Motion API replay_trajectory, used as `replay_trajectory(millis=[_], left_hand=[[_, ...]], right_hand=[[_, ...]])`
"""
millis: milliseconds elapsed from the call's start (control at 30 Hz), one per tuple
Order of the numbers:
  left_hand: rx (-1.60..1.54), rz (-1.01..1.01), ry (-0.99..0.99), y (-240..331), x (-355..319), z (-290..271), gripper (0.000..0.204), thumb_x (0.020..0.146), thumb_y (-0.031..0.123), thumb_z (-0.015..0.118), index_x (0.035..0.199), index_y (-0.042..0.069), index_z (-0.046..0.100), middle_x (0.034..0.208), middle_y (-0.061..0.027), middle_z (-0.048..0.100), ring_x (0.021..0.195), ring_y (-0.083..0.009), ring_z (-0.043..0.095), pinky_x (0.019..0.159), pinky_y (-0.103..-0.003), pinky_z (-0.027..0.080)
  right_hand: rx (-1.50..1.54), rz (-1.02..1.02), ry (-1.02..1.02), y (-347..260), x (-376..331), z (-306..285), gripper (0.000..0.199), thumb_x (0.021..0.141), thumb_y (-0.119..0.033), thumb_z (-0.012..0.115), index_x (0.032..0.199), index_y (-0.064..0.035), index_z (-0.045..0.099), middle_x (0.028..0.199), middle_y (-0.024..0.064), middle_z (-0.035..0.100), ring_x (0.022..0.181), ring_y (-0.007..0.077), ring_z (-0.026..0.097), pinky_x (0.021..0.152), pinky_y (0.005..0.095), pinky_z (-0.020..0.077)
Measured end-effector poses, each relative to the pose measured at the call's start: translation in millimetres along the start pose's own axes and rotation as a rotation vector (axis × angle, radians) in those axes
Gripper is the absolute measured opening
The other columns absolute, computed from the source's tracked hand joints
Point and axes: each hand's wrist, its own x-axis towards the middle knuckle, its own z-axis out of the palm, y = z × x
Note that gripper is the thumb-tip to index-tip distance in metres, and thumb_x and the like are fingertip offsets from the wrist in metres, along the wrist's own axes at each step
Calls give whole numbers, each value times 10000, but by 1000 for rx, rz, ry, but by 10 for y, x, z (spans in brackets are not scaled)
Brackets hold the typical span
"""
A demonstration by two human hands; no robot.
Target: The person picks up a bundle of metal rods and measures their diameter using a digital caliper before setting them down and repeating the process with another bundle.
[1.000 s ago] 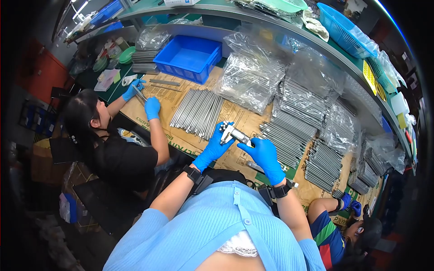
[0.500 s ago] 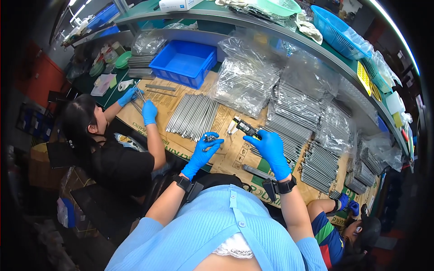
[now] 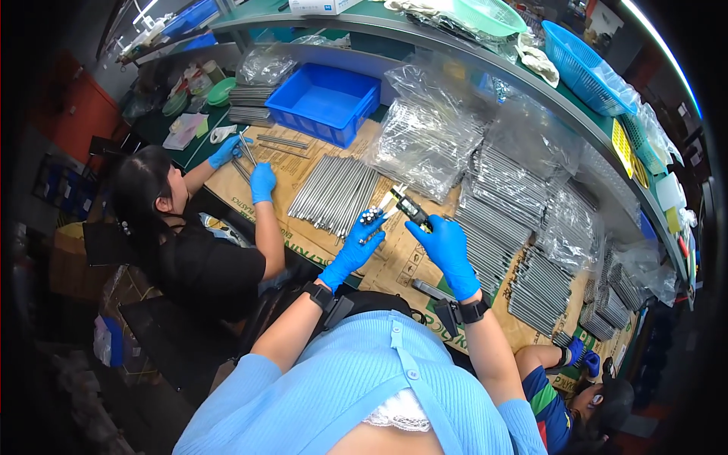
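Observation:
My left hand (image 3: pixel 352 256), in a blue glove, is closed round a small bundle of metal rods (image 3: pixel 370 216) whose ends point up at me. In my gloved right hand (image 3: pixel 449 254) is a digital caliper (image 3: pixel 410 210), gripped by its body. The caliper's jaws lie just beyond the rod ends, close to them; whether they touch, I cannot make out. Left of my left hand, a row of metal rods (image 3: pixel 334 196) lies side by side on the brown paper covering (image 3: pixel 390 265). More rods (image 3: pixel 489 239) are laid out right of my right hand.
A blue bin (image 3: pixel 322 106) stands at the back beside plastic-bagged rods (image 3: pixel 428 140). Above them runs a shelf (image 3: pixel 425 36) with baskets. At left a gloved co-worker (image 3: pixel 189 227) handles rods; another person (image 3: pixel 565 402) works at lower right. A grey bar (image 3: pixel 432 289) lies near me.
My left hand has lifted the rod bundle slightly up and right, so the rods and the caliper jaws are closer together. The whole view has shifted a little.

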Motion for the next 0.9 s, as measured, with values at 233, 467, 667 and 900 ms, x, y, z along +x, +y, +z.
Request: replay_trajectory(millis=[233,467,667,900], left_hand=[[-400,-227,-5,78,70,107,570,849,33,576,1358,33,319,1359,-122,395,1258,-244,378,1034,-349,320],[-270,-113,-2,49,63,148,580,846,-6,561,1327,43,241,1323,-157,426,1231,-234,421,1014,-322,361],[-128,-77,0,90,46,156,585,843,-33,548,1331,46,236,1326,-160,424,1240,-232,413,1022,-324,357],[-305,-131,59,123,2,184,598,835,1,588,1330,43,256,1306,-164,436,1226,-245,422,1018,-330,358]], right_hand=[[10,-46,-97,-39,-286,77,527,745,-548,641,704,-23,641,514,137,554,477,265,579,444,354,443],[-16,-1,-177,-108,-310,14,543,742,-569,627,693,-28,641,517,141,559,482,254,588,448,345,451],[-15,4,-189,-102,-318,7,561,736,-581,624,688,-22,638,520,137,556,491,254,586,454,347,451],[-59,-41,-176,-95,-315,6,571,729,-591,624,689,-21,636,516,130,548,499,256,585,451,347,443]])
